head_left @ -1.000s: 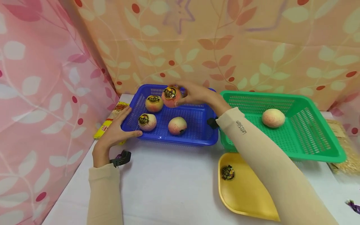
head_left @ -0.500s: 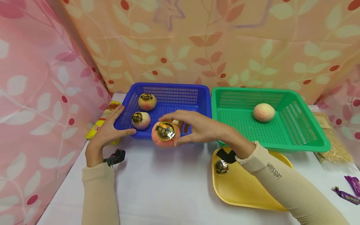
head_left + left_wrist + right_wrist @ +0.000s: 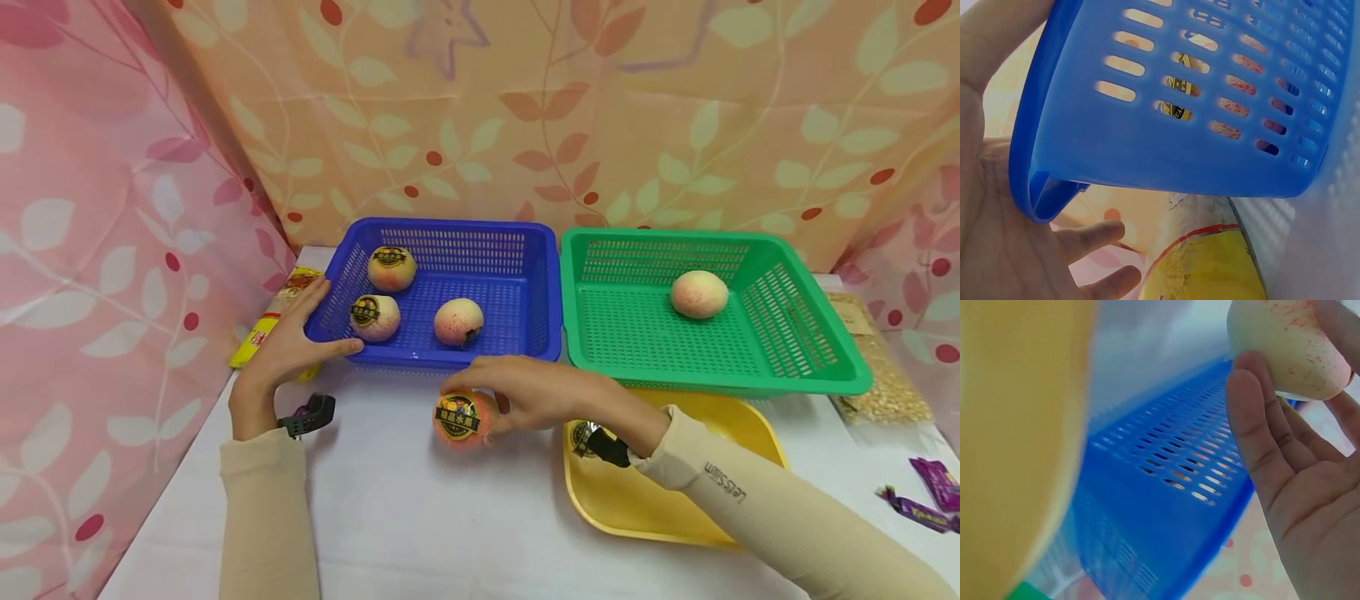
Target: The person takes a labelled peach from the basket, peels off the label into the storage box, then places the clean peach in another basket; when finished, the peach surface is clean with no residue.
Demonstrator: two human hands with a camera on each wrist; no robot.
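My right hand (image 3: 536, 392) holds a pinkish peach (image 3: 459, 418) with a black-and-gold sticker, just in front of the blue basket (image 3: 517, 223) and over the white table. The right wrist view shows that peach's pale side (image 3: 1291, 347) between thumb and fingers. My left hand (image 3: 288, 346) rests at the blue basket's front left corner, thumb along the front rim. In the left wrist view, its fingers (image 3: 1094, 240) extend past the rim. Inside the blue basket lie a rear peach (image 3: 392, 268), a front-left peach (image 3: 377, 318), both stickered, and a third peach (image 3: 459, 322).
A green basket (image 3: 720, 381) with one peach (image 3: 699, 294) adjoins on the right. Before it lies a yellow tray (image 3: 660, 500) with a sticker at its left side. Around stand a yellow packet (image 3: 262, 329), a bag of grains (image 3: 885, 358) and purple-wrapped sweets (image 3: 918, 508).
My right hand has carried the stickered peach out of the blue basket, forward over its front rim and down toward the table. The left hand has stayed at the basket's corner.
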